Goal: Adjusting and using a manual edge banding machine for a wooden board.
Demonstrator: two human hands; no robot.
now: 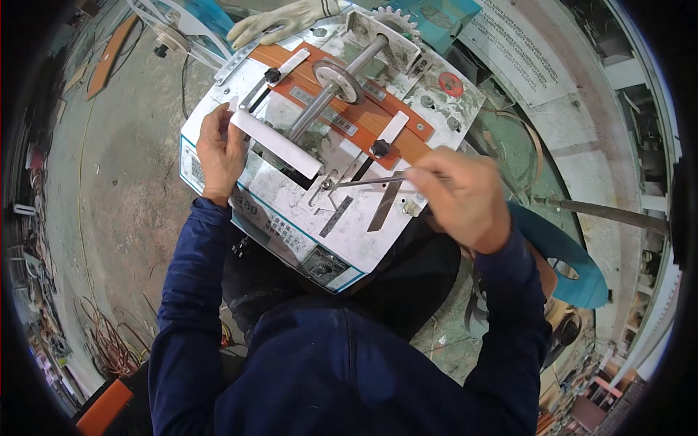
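On a white machine table (291, 225) in front of me lies a smooth white bar (280, 142), set slantwise beside a slot. My left hand (220, 154) is closed at the bar's left end, thumb and fingers pinching it. My right hand (465, 192) grips a thin metal rod-like tool (371, 180); its exact kind is hard to make out. The tool's tip is close to a small bolt (326, 185) in a slotted plate near the bar's right end. Behind the bar, a steel shaft (313, 112) carries a round disc (339, 81).
An orange board (327, 102) crosses the table, held by clamps with black knobs (380, 148). A work glove (280, 23) lies at the far edge, near a toothed gear (396, 20). To the right is a teal curved guard (563, 254); coiled cables (116, 345) lie on the floor at left.
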